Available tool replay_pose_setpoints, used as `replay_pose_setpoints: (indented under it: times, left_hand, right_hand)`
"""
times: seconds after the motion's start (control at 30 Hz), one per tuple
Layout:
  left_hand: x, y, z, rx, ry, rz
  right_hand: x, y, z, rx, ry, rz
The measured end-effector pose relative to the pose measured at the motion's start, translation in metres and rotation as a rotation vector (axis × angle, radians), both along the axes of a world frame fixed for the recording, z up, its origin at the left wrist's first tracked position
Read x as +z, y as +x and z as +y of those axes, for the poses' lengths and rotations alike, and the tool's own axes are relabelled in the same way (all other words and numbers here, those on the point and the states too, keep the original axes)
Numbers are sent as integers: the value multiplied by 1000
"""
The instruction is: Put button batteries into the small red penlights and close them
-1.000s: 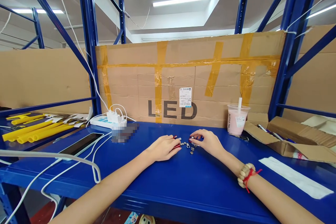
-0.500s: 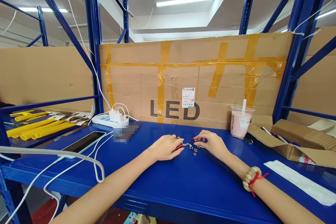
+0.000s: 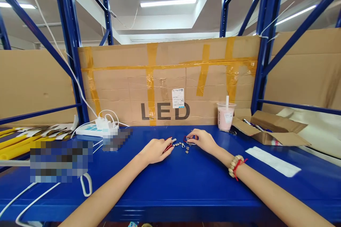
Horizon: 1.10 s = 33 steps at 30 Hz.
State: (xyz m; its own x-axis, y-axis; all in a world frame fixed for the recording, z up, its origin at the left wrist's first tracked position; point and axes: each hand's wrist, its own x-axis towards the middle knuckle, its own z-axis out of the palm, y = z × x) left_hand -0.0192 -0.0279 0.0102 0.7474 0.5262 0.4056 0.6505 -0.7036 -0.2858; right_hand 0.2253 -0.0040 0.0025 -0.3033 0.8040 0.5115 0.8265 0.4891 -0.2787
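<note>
My left hand (image 3: 156, 150) is closed around a small red-handled tool (image 3: 167, 148), whose pale grey tip points to the right. Most of the tool is covered by my fingers, so its exact kind does not show. Opposite it, my right hand (image 3: 201, 140) has thumb and forefinger pinched at a thin dark red loop (image 3: 184, 139). A curved row of small silvery pieces (image 3: 180, 144) lies on the blue tabletop between the hands. Several more pieces (image 3: 187, 150) are just below my right fingertips, too small to make out clearly.
A pink drink cup (image 3: 225, 117) with a straw stands at the back right beside an open cardboard box (image 3: 277, 137). A white strip (image 3: 273, 161) lies in front. At left are a power strip (image 3: 90, 130), white cables and yellow tubes (image 3: 18, 146). Cardboard (image 3: 128, 85) walls the back.
The view has turned to the right, so everything sits further left in the picture. My right hand stays pinched at the loop; my left still grips the red-handled tool.
</note>
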Motion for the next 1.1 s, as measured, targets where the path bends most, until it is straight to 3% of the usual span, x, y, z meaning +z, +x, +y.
replay_pose_setpoints:
  times: [0.6, 1.1]
  left_hand:
    - [9, 3, -4, 53, -91, 17]
    - [2, 1, 3, 68, -139, 6]
  right_hand:
    - [-3, -4, -1, 23, 17, 39]
    - [-2, -5, -4, 13, -20, 23]
